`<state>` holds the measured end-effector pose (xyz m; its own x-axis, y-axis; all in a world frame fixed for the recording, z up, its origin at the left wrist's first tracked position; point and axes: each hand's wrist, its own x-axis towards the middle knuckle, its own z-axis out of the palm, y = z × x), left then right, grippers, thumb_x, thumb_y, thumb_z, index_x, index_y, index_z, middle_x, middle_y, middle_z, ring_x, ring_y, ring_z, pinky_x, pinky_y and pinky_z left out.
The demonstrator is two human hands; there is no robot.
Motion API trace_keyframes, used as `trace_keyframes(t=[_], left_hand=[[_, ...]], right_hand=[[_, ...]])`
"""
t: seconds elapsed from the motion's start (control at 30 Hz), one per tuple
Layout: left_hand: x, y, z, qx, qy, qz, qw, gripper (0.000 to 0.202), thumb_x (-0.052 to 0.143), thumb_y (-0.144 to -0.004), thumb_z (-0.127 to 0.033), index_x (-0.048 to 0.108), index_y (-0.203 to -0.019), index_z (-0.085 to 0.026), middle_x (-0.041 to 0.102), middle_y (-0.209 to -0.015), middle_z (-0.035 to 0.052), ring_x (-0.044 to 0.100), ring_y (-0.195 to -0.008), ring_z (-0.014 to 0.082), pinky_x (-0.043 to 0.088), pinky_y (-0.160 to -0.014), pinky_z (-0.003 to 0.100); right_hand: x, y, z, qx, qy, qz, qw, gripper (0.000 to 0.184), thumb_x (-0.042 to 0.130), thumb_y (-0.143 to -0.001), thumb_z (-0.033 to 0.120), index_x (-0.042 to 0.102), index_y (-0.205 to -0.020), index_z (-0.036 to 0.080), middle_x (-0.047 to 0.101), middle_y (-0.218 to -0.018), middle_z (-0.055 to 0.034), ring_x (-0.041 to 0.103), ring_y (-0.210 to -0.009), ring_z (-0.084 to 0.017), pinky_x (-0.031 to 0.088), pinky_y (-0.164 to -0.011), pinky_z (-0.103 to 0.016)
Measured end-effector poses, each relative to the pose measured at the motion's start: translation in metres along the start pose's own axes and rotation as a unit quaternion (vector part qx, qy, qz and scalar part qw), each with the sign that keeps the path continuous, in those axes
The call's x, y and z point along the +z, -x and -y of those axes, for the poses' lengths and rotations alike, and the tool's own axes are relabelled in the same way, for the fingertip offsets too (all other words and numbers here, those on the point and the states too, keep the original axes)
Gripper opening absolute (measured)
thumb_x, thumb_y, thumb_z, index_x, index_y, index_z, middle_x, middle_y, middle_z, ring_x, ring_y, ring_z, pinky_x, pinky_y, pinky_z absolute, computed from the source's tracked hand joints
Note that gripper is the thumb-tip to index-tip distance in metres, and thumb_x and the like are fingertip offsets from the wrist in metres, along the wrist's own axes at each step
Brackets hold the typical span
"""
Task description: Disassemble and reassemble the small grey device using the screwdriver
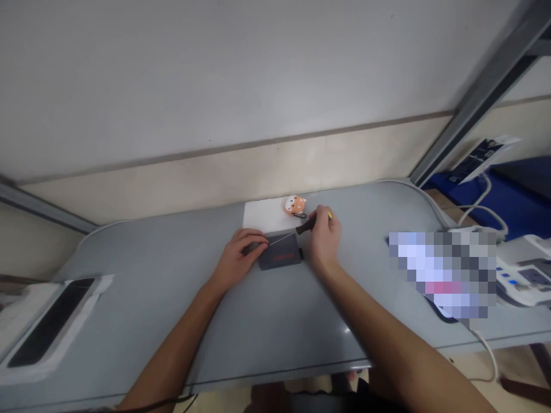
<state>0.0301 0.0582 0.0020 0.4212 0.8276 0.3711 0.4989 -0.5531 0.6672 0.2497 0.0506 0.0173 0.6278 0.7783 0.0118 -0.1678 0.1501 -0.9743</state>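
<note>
A small dark grey box (282, 259) with faint reddish lettering lies flat on the grey table. My right hand (325, 235) is wrapped round the dark handle of a screwdriver (306, 224), whose thin metal shaft slants left across the top of the box. At the box's left end, my left hand (241, 252) has thumb and fingers pinched close together by the shaft's tip. Whether those fingers grip the tip, the box's edge or both, I cannot tell. Just behind the box is a white sheet (262, 215), with an orange and white animal-faced case (295, 205) on it.
At the left lies a black flat panel (54, 321) on white wrapping. On the right are a lit phone (443, 275), its screen blurred out, and a white power strip (527, 278) with cables. A low wall (206, 172) stands behind the table (275, 332); a metal post (469, 92) rises at right.
</note>
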Motion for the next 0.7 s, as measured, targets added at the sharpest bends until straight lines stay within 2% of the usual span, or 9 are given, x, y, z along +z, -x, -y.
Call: trace_keyframes(t=[0.13, 0.27, 0.4, 0.53, 0.7], left_hand=[[-0.009, -0.009, 0.007, -0.027, -0.012, -0.036, 0.999, 0.021, 0.063, -0.101, -0.041, 0.077, -0.100, -0.025, 0.073, -0.109, 0.0061, 0.066, -0.105, 0.0219, 0.054, -0.100, 0.041], [-0.016, -0.033, 0.022, -0.061, -0.114, -0.093, 0.987, 0.026, 0.062, -0.099, -0.044, 0.078, -0.100, -0.023, 0.075, -0.104, 0.0080, 0.064, -0.093, 0.0244, 0.054, -0.091, 0.043], [-0.010, -0.049, 0.034, -0.071, -0.174, -0.096, 0.977, 0.030, 0.059, -0.099, -0.045, 0.079, -0.097, -0.022, 0.075, -0.103, 0.0105, 0.064, -0.099, 0.0289, 0.050, -0.101, 0.050], [-0.002, -0.047, 0.036, -0.063, -0.187, -0.086, 0.977, 0.029, 0.062, -0.097, -0.046, 0.080, -0.095, -0.023, 0.072, -0.105, 0.0114, 0.062, -0.106, 0.0316, 0.048, -0.105, 0.053], [-0.008, -0.037, 0.020, -0.071, -0.168, -0.073, 0.981, 0.034, 0.052, -0.103, -0.044, 0.077, -0.102, -0.022, 0.068, -0.108, 0.0096, 0.065, -0.106, 0.0269, 0.051, -0.102, 0.045]], right_hand=[[-0.001, -0.006, -0.002, 0.020, -0.002, -0.026, 0.999, 0.031, 0.050, -0.092, 0.040, 0.055, -0.068, 0.021, 0.047, -0.064, 0.0044, 0.045, -0.066, -0.013, 0.035, -0.063, -0.029], [-0.003, -0.012, -0.007, 0.031, -0.009, -0.047, 0.998, 0.029, 0.050, -0.091, 0.039, 0.055, -0.068, 0.021, 0.047, -0.063, 0.0044, 0.046, -0.066, -0.014, 0.034, -0.063, -0.029], [-0.005, -0.015, -0.011, 0.025, -0.010, -0.053, 0.998, 0.026, 0.049, -0.089, 0.035, 0.053, -0.068, 0.021, 0.045, -0.062, 0.0049, 0.045, -0.066, -0.014, 0.035, -0.063, -0.029], [-0.005, -0.016, -0.012, 0.025, -0.012, -0.059, 0.998, 0.027, 0.049, -0.089, 0.036, 0.054, -0.067, 0.021, 0.044, -0.061, 0.0051, 0.045, -0.064, -0.014, 0.035, -0.062, -0.029], [-0.007, -0.023, -0.008, 0.026, -0.018, -0.076, 0.997, 0.027, 0.049, -0.089, 0.035, 0.056, -0.067, 0.021, 0.047, -0.062, 0.0045, 0.047, -0.066, -0.014, 0.036, -0.064, -0.029]])
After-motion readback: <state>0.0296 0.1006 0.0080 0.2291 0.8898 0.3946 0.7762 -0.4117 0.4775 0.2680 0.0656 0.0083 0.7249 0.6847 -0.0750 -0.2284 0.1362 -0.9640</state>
